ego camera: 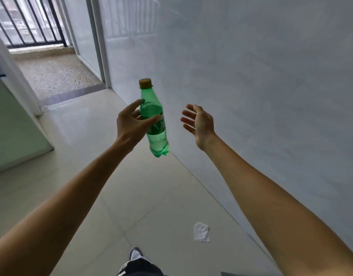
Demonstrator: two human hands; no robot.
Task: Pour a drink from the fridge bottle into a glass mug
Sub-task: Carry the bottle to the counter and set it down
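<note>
Left hand (131, 124) has bottle (155, 126): thumb across front, fingers spread round back, loose hold at mid-body. Bottle near upright, long axis leaning slightly, cap (145, 83) on top, base hanging free below grip. Right hand (199, 122) near, to bottle's right, palm facing it, fingers wide, holding nothing. Glass mug not in view. Wall (251, 76) close on right. Crumpled paper (201, 232) on floor (92, 136) ahead of my shoe (134, 253). My guess: find mug, right hand goes to cap.
</note>
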